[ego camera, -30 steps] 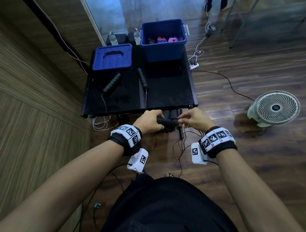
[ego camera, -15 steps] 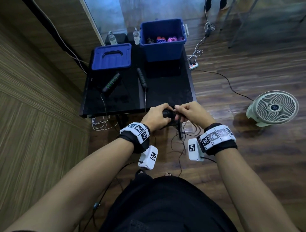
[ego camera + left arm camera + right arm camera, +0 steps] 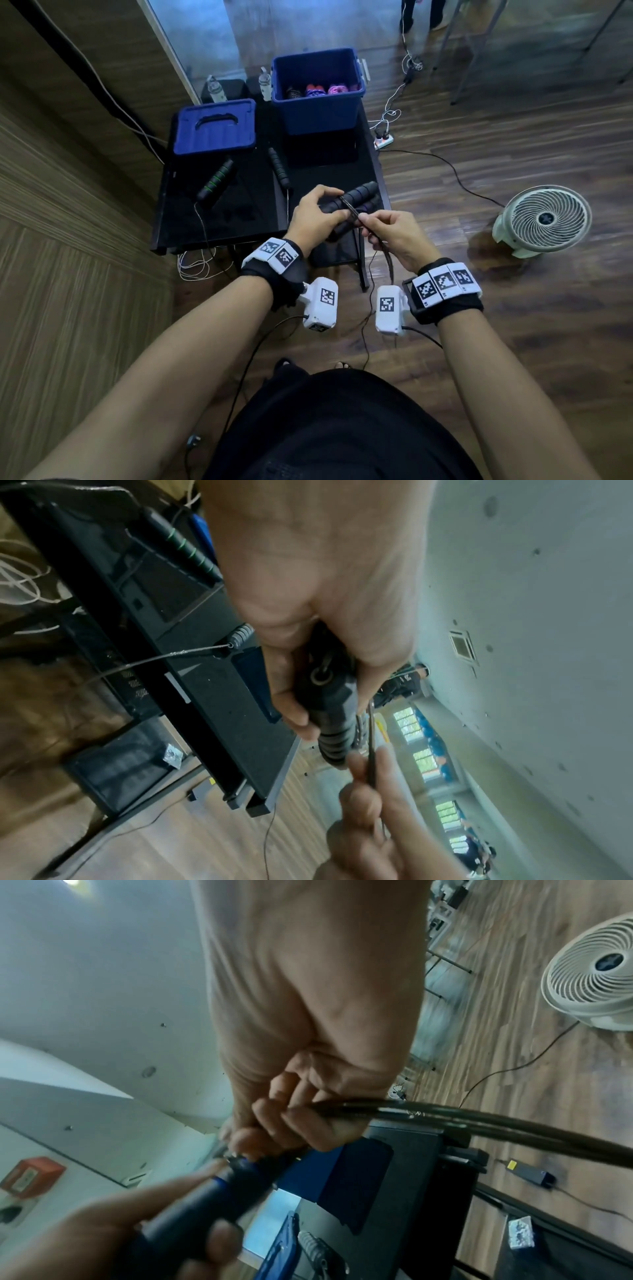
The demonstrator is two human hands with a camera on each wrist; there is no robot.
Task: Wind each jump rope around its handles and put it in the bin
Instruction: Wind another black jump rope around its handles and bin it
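While my left hand (image 3: 317, 214) grips the paired handles (image 3: 356, 198) over the worktop (image 3: 239, 219), my right hand (image 3: 394, 236) pinches the cord (image 3: 479, 1121).

The left hand (image 3: 317, 214) grips paired black handles (image 3: 356, 202) above the worktop (image 3: 239, 212). The right hand (image 3: 394, 236) pinches the cord (image 3: 352, 210).
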